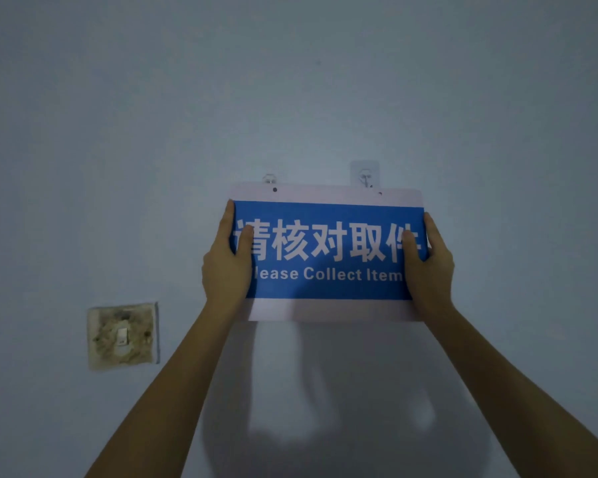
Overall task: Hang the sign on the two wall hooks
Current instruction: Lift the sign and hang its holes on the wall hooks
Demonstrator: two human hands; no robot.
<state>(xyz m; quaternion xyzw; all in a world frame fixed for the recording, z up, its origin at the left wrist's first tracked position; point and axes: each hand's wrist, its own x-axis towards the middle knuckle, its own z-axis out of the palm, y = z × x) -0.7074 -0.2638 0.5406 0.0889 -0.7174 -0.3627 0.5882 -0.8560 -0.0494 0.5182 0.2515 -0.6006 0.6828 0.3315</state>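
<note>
I hold a white-bordered blue sign (328, 246) with white Chinese characters and "Please Collect Item" flat against the pale wall. My left hand (227, 262) grips its left edge, thumb across the front. My right hand (427, 267) grips its right edge the same way. The sign's top edge sits just under two clear adhesive wall hooks: the left hook (270, 178) and the right hook (365, 175). A small dark hole in the sign's top border lies directly below the left hook; another hole lies near the base of the right hook. Whether either hook passes through a hole I cannot tell.
A dirty, stained wall switch plate (122, 335) is mounted low on the left, well apart from the sign. The remaining wall is plain, with the shadow of my arms and the sign falling below.
</note>
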